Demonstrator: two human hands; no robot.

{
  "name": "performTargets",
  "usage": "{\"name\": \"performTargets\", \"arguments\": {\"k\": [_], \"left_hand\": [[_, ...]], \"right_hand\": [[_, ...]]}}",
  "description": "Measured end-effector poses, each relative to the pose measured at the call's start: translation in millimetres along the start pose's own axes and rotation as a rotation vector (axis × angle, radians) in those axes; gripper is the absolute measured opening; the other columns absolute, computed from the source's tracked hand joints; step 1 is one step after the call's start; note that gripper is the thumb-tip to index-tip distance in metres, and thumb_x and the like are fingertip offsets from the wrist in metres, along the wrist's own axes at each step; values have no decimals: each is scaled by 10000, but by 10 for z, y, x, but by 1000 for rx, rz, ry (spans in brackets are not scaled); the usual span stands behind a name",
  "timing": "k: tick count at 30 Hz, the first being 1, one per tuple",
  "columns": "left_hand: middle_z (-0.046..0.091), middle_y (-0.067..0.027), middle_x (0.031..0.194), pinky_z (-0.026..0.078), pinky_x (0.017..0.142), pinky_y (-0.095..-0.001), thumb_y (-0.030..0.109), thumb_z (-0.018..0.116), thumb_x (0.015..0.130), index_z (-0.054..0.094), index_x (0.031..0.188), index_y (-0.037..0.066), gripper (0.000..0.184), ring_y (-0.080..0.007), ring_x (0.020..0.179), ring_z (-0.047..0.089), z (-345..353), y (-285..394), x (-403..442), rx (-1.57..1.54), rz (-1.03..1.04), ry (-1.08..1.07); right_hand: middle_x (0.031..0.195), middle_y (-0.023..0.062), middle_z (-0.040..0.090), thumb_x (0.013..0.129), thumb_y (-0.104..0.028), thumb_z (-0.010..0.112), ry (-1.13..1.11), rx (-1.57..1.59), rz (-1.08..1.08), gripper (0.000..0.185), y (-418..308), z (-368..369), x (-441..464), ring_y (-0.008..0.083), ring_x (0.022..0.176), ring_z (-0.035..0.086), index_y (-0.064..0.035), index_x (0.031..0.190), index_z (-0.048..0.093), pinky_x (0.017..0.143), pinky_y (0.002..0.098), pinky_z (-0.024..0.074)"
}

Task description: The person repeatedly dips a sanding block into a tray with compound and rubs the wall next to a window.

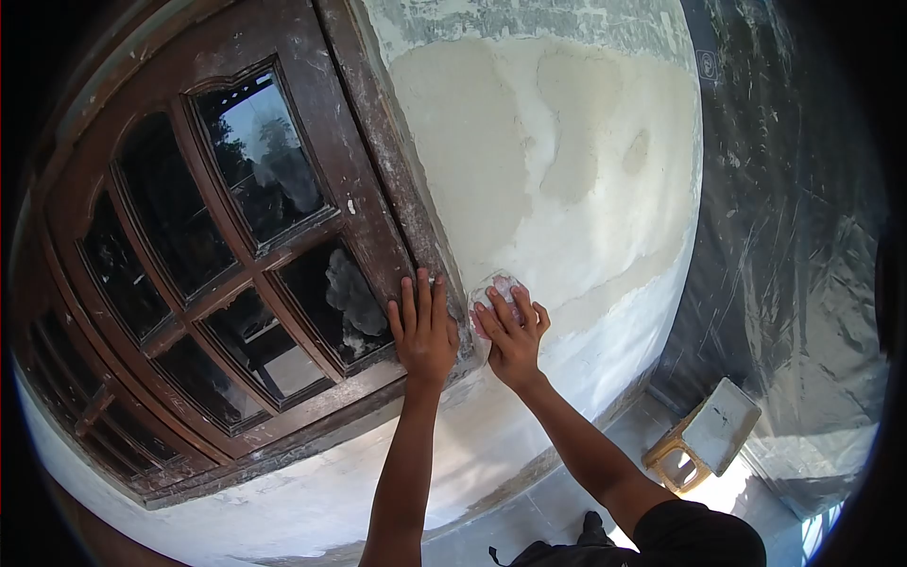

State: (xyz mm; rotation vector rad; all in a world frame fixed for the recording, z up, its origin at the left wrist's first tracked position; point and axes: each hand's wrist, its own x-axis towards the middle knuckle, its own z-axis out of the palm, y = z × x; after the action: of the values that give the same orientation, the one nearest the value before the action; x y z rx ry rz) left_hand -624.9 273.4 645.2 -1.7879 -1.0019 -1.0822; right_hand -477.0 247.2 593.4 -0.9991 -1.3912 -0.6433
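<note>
My left hand lies flat on the dark brown wooden window frame, its fingers stretched out near the corner by the wall. Just to its right, my right hand presses a pinkish-white pad against the wall, close to the frame's edge. The fingers cover much of the pad, and its exact kind cannot be made out. Smooth pale areas and beige patches mark the wall's surface. White dust and scuffs show on the frame.
Glass panes fill the window at the left. Dark plastic sheeting hangs to the right of the wall. A small yellowish stool with a whitish top stands on the grey floor at the lower right.
</note>
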Motion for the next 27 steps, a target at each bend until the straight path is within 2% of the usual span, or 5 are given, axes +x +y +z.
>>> {"name": "performTargets", "arguments": {"k": [3,6,12,21,27], "left_hand": [[434,-126,1584,172,1219,-558,157,497,944,537,1456,99,516,-358,1490,352,9,1,4,2,-6,-4],[431,-130,1585,173,1218,-561,156,493,945,538,1454,97,514,-363,1490,350,22,4,22,26,-3,-1],[449,-95,1581,184,1223,-521,160,529,921,534,1470,130,550,-311,1469,400,-30,29,25,35,-25,-14],[408,-129,1600,157,1221,-571,146,508,925,521,1467,109,543,-363,1501,329,35,4,-28,14,-16,-22],[407,-124,1601,162,1219,-577,143,511,921,508,1477,103,558,-362,1501,327,14,4,-13,-33,-25,-31]], "right_hand": [[1468,-14,576,780,51,628,-161,-76,66,571,81,-172,-671,284,1393,429,-248,1261,701,1136,503,160],[1457,-4,587,769,46,632,-135,-41,74,565,8,-340,-695,289,1385,436,-242,1248,708,1135,506,156],[1442,-2,601,844,11,615,83,7,-14,530,-216,-171,470,285,1370,449,-273,1284,699,1131,516,164],[1461,-15,582,792,33,643,-143,-94,67,572,-9,-274,-680,279,1395,418,-276,1270,699,1133,514,161],[1454,-3,587,788,52,619,59,0,10,584,-152,-170,320,292,1387,431,-265,1272,701,1136,510,165]]}}
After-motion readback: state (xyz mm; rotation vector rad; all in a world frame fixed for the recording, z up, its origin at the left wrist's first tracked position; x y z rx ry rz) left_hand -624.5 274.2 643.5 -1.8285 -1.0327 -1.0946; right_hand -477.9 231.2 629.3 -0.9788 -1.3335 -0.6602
